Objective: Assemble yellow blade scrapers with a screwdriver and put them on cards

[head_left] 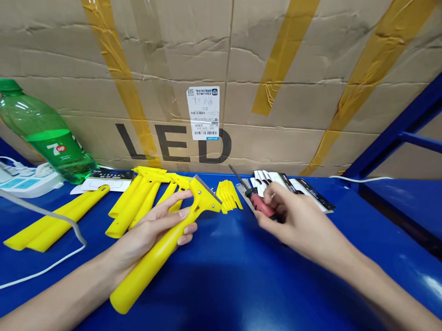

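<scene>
My left hand (159, 228) is wrapped round a yellow scraper (166, 239), its head with a metal blade strip and screws tilted up to the right. The long handle slants down to the lower left. To the right, my right hand (287, 210) grips a screwdriver (261, 205) with a red and black handle, its shaft pointing up and left, apart from the scraper. Behind my left hand lie several more yellow scrapers (139, 196). Small yellow plastic pieces (229, 196) sit in a row between the hands.
Far left stand a green soda bottle (54, 134) and a white power strip (22, 181); a white cable (75, 232) loops over the blue table (215, 292). Two yellow handles (57, 220) lie there. Printed cards (311, 193) lie behind my right hand. A large cardboard box (182, 51) closes the back.
</scene>
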{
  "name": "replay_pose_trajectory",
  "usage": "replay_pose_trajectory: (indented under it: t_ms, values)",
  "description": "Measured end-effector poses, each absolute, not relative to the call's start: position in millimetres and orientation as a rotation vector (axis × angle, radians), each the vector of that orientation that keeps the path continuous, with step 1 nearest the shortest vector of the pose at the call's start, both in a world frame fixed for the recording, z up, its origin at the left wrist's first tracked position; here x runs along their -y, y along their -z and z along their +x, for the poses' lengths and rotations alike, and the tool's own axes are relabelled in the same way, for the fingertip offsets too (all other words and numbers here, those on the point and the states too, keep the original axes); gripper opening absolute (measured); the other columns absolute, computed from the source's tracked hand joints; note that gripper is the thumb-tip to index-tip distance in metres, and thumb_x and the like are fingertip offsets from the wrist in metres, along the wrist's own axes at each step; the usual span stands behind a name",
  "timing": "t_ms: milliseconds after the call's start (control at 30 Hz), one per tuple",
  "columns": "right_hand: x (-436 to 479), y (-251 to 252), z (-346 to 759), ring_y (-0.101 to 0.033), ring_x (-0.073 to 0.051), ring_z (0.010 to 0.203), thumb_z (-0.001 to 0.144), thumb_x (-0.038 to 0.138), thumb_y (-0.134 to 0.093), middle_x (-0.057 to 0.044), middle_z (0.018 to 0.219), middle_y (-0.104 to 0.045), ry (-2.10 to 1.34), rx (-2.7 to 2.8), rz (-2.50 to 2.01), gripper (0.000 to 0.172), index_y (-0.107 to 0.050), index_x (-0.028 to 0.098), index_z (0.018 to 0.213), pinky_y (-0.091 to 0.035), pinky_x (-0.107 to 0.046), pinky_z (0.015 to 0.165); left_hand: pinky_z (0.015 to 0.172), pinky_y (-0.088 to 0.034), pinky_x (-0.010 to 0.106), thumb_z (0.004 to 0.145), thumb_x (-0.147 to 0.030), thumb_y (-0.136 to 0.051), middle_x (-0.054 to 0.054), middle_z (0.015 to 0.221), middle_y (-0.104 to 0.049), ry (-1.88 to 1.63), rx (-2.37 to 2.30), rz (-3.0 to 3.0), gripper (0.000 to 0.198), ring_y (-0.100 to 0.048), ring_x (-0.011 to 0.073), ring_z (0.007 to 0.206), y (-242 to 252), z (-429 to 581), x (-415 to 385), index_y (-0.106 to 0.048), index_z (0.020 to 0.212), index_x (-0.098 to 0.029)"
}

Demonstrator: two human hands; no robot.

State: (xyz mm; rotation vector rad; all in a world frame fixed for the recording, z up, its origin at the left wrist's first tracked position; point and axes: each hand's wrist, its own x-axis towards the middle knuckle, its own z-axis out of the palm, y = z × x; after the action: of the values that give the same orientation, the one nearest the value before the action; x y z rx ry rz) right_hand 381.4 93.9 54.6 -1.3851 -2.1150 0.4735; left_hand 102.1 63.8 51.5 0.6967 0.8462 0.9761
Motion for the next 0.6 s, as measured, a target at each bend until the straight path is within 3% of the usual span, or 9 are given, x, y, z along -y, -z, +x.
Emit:
replay_pose_trajectory:
  t_ms: [100, 167, 300, 600]
  values:
    - [-93, -58, 402, -0.07, -0.023, 0.082, 0.091, 0.041, -0.065, -0.006, 0.101, -0.075, -0.735, 1.976, -1.287, 0.028, -0.064, 0.026, 0.114, -0.052, -0.032, 0.064, 0.052, -0.035, 0.02, 0.088, -0.014, -0.068, 0.003, 0.069, -0.059, -0.99, -0.861, 0.693, 0.067, -0.055, 0.013, 0.058, -51, 101, -64, -0.037, 0.146, -0.025]
    - [-92, -53, 412, -0.072, -0.024, 0.088, 0.091, 0.047, -0.065, -0.008, 0.108, -0.076, -0.754, 1.876, -1.215, 0.029, -0.071, 0.025, 0.11, -0.056, -0.033, 0.068, 0.053, -0.035, 0.019, 0.087, -0.015, -0.07, 0.002, 0.07, -0.058, -0.998, -0.878, 0.669, 0.066, -0.055, 0.0131, 0.059, -50, 102, -64, -0.039, 0.144, -0.027]
    - [-93, -40, 423, -0.074, -0.026, 0.09, 0.09, 0.046, -0.069, -0.008, 0.1, -0.078, -0.803, 1.787, -1.127, 0.023, -0.077, 0.026, 0.099, -0.06, -0.036, 0.076, 0.054, -0.036, 0.02, 0.085, -0.014, -0.072, 0.002, 0.073, -0.057, -1.025, -0.894, 0.637, 0.063, -0.055, 0.0131, 0.059, -50, 103, -64, -0.043, 0.14, -0.027]
    - [-90, -39, 417, -0.075, -0.023, 0.082, 0.087, 0.04, -0.073, -0.007, 0.092, -0.08, -0.767, 1.813, -1.134, 0.018, -0.079, 0.025, 0.094, -0.062, -0.033, 0.073, 0.054, -0.038, 0.019, 0.089, -0.015, -0.067, 0.001, 0.073, -0.056, -0.993, -0.911, 0.644, 0.067, -0.056, 0.0119, 0.059, -52, 100, -63, -0.034, 0.146, -0.03]
